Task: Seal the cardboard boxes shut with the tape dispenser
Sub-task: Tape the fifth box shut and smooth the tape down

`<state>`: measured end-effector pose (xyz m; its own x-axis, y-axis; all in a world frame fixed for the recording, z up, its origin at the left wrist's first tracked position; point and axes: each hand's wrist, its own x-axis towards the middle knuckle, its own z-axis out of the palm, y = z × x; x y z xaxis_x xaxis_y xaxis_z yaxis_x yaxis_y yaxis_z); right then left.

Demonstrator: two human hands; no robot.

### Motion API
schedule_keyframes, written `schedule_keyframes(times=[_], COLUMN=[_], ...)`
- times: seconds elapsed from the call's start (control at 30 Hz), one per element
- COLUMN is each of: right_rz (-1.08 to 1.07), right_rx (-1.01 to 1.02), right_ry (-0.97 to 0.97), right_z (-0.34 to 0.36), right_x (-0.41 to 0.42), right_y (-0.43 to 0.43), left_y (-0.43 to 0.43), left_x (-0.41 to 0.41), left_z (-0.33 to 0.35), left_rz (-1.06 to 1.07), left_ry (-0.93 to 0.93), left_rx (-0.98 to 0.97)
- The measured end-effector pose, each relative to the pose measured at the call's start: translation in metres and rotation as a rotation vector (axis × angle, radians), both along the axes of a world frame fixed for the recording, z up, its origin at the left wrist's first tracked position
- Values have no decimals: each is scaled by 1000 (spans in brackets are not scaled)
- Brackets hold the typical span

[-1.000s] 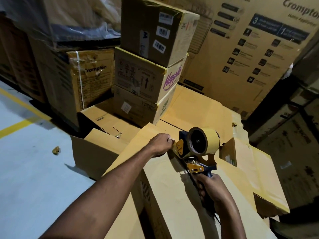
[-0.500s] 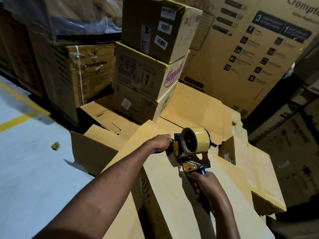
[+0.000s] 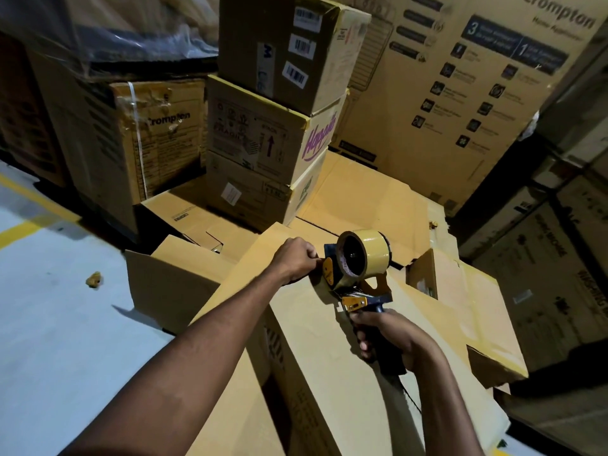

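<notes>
Hardly moved: blue-orange tape dispenser (image 3: 357,268) on brown cardboard box (image 3: 329,373); right hand (image 3: 391,337) grips handle, left hand (image 3: 296,258) curled at its nose, grasp unclear; sealing likely barely begun.

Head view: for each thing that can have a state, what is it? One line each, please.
tape dispenser: upright on the box top, roll loaded
right hand: grips the dispenser's handle
left hand: fingers curled at the dispenser's front; what they hold is hidden
box under the dispenser: top lying flat
box at left: open, flap raised
three stacked boxes: closed
</notes>
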<state>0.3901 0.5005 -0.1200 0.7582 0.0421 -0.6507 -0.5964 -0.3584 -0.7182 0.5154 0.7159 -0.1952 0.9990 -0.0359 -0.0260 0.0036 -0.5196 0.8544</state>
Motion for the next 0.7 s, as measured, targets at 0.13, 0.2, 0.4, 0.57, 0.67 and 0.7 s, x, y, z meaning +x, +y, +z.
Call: schedule_keyframes(times=[0.13, 0.2, 0.4, 0.57, 0.67, 0.7], right_rz=[-75, -100, -136, -141, -159, -165], right_rx=[-12, -57, -93, -104, -95, -96], right_ry=[43, 21, 10, 6, 22, 26], right_z=[-5, -4, -4, -10, -9, -8], right_x=[1, -2, -23, -27, -25, -26], right_y=[0, 3, -12, -17, -11, -9], left_y=[-4, -5, -7, -7, -8, -8], left_x=[-6, -8, -9, -14, -18, -19], left_z=[8, 11, 10, 12, 15, 16], left_rz=[46, 57, 53, 46, 33, -9], left_ry=[5, 9, 20, -51, -206, -294], left_rx=[71, 87, 64, 162, 336, 413])
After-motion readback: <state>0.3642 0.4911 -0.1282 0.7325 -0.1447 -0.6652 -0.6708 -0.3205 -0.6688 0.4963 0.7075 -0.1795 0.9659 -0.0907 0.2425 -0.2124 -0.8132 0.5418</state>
